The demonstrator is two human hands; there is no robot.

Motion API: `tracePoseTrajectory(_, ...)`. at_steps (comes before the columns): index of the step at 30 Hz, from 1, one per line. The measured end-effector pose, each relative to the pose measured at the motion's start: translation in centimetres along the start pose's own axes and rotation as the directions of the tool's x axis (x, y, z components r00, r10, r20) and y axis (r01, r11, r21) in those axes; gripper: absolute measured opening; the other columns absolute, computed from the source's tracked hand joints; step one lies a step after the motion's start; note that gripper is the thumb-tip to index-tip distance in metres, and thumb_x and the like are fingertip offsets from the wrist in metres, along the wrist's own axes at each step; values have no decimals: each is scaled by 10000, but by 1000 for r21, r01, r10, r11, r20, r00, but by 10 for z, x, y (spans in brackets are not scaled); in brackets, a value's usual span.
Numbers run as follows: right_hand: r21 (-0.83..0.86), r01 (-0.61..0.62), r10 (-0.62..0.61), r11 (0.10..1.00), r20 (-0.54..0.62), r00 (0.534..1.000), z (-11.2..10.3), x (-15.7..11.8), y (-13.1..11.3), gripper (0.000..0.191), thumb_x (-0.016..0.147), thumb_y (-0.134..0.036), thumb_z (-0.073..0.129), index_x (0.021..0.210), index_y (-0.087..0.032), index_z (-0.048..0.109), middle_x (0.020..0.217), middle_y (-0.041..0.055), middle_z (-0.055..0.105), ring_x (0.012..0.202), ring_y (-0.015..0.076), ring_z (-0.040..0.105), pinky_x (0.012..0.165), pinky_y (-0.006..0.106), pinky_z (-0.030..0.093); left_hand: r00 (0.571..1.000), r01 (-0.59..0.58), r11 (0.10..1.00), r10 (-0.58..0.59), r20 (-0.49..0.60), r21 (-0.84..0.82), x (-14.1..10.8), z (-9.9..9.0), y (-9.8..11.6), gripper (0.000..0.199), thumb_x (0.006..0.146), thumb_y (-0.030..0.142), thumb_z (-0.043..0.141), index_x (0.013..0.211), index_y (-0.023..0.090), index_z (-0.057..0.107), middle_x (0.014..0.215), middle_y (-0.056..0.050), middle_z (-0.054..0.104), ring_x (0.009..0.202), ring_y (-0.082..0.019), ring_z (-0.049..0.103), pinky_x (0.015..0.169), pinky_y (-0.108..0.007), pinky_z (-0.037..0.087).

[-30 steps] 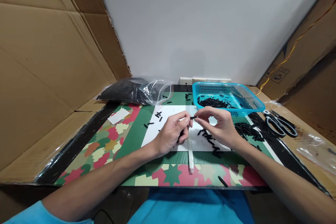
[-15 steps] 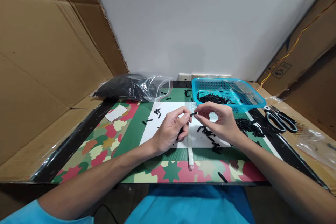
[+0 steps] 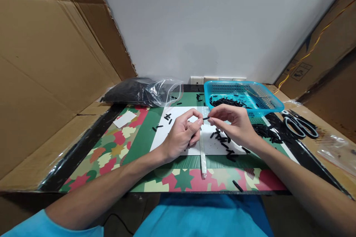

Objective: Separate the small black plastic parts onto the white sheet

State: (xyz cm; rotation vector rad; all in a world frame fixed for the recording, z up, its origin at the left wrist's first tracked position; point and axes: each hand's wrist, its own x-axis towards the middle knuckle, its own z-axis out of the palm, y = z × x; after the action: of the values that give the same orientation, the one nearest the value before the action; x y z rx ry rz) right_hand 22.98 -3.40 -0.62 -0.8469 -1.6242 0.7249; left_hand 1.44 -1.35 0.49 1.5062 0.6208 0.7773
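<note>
Between my two hands, just above a white sheet of paper [image 3: 158, 142], is a small black stick-like piece [image 3: 206, 118]. My left hand [image 3: 185, 130] pinches its left end between thumb and forefinger, the other fingers curled. At its right end, the thumb and forefinger of my right hand [image 3: 233, 121] are closed on it. More loose black pieces [image 3: 221, 138] lie scattered on the paper below my right hand. A narrow whitish stick [image 3: 203, 159] lies lengthwise below the hands, its far end partly hidden.
A blue plastic basket [image 3: 274, 106] with many black pieces stands at the back right. A clear zip bag [image 3: 139, 92] filled with black stuff lies back left. Scissors [image 3: 300, 125] and a black pile [image 3: 265, 132] are at right. Cardboard walls [image 3: 55, 63] flank the table.
Both hands stay together at the same spot, and my right fingers have shifted slightly along the black piece. The whole view has moved a little.
</note>
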Motion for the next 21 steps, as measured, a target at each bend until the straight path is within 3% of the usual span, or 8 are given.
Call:
tracePoseTrajectory(5,73,-32,33,997,-16,999,0,2,-4,273,913,-462,886,936,-214,774,783,13,753,614,135,664,511,270,507,1000,10,1000,-11,-21,-11,0,0,0,334,1032,554,634,1028,236,530,479,122,489,379,-63,333,430,-159,325)
tracePoseTrajectory(21,111,-68,67,991,15,998,1,2,-3,271,916,-448,886,965,-199,790,761,12,747,571,120,619,490,258,476,999,16,1000,-17,-34,-14,-1,0,0,341,1041,563,624,1007,236,534,475,124,476,376,-62,319,425,-164,316)
